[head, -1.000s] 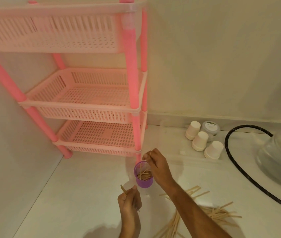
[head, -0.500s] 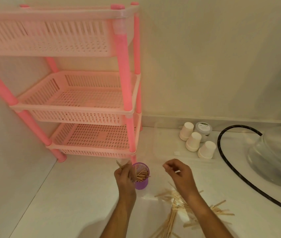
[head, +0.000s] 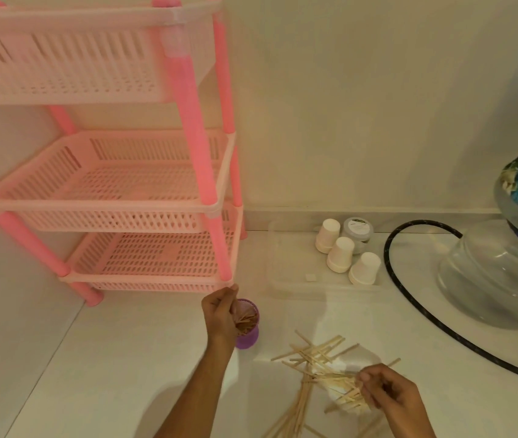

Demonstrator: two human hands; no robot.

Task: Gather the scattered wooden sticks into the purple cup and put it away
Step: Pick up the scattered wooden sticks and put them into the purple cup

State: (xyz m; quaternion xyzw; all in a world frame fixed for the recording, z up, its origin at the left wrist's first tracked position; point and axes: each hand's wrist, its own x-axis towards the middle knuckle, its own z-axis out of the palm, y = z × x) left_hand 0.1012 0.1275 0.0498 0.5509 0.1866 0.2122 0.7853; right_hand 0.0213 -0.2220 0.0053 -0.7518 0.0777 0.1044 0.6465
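A small purple cup [head: 249, 338] stands on the white floor just in front of the rack's front leg, with several wooden sticks [head: 245, 320] inside it. My left hand [head: 219, 314] is at the cup's left rim, fingers bunched over its mouth and pinching sticks that reach down into it. A scattered pile of wooden sticks [head: 317, 358] lies to the right of the cup. My right hand [head: 390, 393] rests on the pile's near right end, its curled fingers pinching a few sticks.
A pink three-tier plastic rack [head: 200, 159] stands in the left corner. Behind the pile, a clear tray [head: 286, 279] holds three upturned white paper cups [head: 340, 254] and a small jar [head: 357, 229]. A black hose [head: 409, 298] and a glass vessel [head: 498, 279] lie at the right.
My right hand left the cup and came down to the stick pile at the lower right. My left hand rose from below the cup to its rim with sticks.
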